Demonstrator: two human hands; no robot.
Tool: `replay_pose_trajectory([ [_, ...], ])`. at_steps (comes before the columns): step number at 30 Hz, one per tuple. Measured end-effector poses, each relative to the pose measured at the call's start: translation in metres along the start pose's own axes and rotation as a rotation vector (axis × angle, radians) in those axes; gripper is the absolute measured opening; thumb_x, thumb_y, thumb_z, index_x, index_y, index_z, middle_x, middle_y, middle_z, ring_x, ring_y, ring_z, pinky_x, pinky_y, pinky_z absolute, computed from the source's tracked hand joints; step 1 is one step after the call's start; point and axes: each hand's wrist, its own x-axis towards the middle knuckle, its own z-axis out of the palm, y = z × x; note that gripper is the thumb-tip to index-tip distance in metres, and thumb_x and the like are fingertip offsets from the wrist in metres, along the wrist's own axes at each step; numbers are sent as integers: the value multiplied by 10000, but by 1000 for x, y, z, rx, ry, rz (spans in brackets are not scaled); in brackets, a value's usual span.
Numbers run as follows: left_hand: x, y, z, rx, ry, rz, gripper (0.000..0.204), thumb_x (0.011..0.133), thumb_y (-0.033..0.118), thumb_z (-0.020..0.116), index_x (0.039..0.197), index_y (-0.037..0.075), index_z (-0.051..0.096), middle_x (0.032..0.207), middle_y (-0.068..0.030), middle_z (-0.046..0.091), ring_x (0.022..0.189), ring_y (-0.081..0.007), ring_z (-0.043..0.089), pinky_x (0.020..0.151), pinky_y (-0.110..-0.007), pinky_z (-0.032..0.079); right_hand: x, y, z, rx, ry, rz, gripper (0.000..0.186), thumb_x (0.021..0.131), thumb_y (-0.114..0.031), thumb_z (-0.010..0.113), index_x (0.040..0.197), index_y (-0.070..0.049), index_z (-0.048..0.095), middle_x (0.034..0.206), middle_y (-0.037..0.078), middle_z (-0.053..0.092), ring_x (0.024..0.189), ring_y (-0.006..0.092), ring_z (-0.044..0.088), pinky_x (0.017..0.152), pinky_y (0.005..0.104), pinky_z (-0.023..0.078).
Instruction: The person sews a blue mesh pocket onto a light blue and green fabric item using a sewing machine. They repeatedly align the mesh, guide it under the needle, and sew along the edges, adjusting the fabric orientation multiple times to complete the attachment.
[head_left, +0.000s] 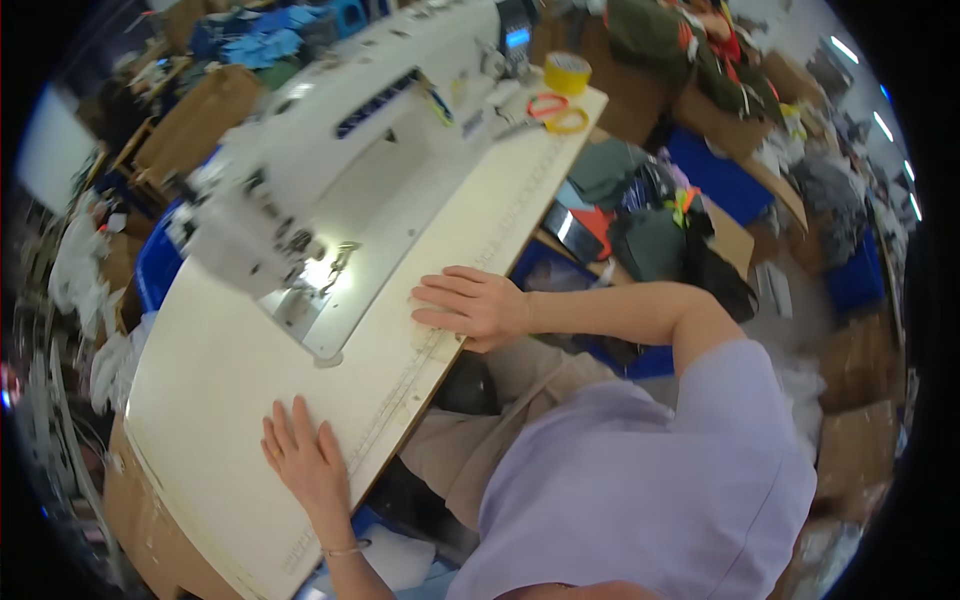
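My left hand [308, 465] lies flat on the pale sewing table [215, 400], fingers apart and nothing in them. Farther right, my right hand [474, 305] rests palm down near the table's front edge, its fingers stretched out and holding nothing. Beyond both hands stands a white industrial sewing machine [290, 120], its needle area lit by a small lamp. The metal bed plate [375, 270] lies between the machine's arm and my right hand. No fabric shows under the needle.
Scissors with red and yellow handles [567, 121] and a yellow tape roll [567, 73] sit at the table's far right end. A phone [574, 234] lies among dark cloth pieces beside the table. Cardboard boxes and blue bins [160, 262] stand around.
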Motion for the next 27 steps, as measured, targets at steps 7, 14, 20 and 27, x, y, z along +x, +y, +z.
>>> replay_pose_trajectory([
  [7,2,-6,-11,-31,-125,16,496,1070,308,488,1474,21,518,1561,-240,439,1435,-459,391,1172,-576,302,3,-3,2,110,111,15,423,829,-196,629,1200,5,619,1317,195,610,1221,348,592,1049,441,465],
  [14,21,12,-32,1,-256,-5,509,1069,285,434,1465,-32,482,1540,-310,410,1409,-483,399,1140,-572,343,6,-3,-18,242,17,124,398,819,-227,687,1161,-25,657,1317,179,616,1239,347,572,1082,455,431],
  [20,11,-7,13,133,-137,2,514,1043,228,417,1478,-42,453,1501,-299,449,1369,-487,440,1163,-547,368,-100,49,-139,533,-29,849,212,872,-124,638,1049,-110,753,1211,119,680,1210,292,609,1020,430,506],
  [27,43,29,56,279,-582,-997,336,919,257,667,1118,-13,673,1117,-194,735,978,-331,755,758,-438,640,-312,98,-292,-147,-289,1483,795,813,-344,803,1475,-47,481,1503,193,500,1386,395,460,1151,495,374],
])
